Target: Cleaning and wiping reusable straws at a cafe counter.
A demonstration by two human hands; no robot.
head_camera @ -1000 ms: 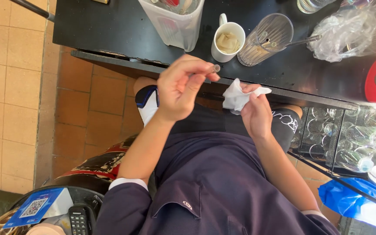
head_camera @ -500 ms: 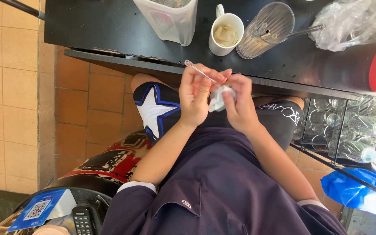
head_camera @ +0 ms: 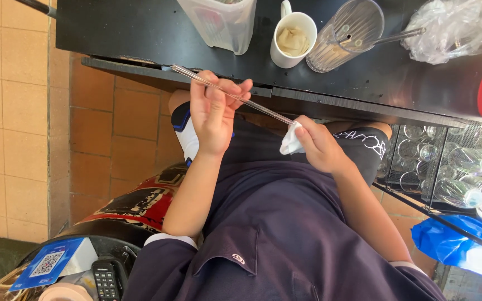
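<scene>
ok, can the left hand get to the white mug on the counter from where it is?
Probably yes. The left hand sits just below the counter edge and the white mug stands close above with nothing between, but the hand is pinching a clear glass straw, so it isn't free.

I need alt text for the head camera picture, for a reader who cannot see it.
A seated person holds a clear glass straw in the left hand while the right hand pinches a white cloth around its end. Beyond them, a black counter bears a white mug and a ribbed glass.
</scene>
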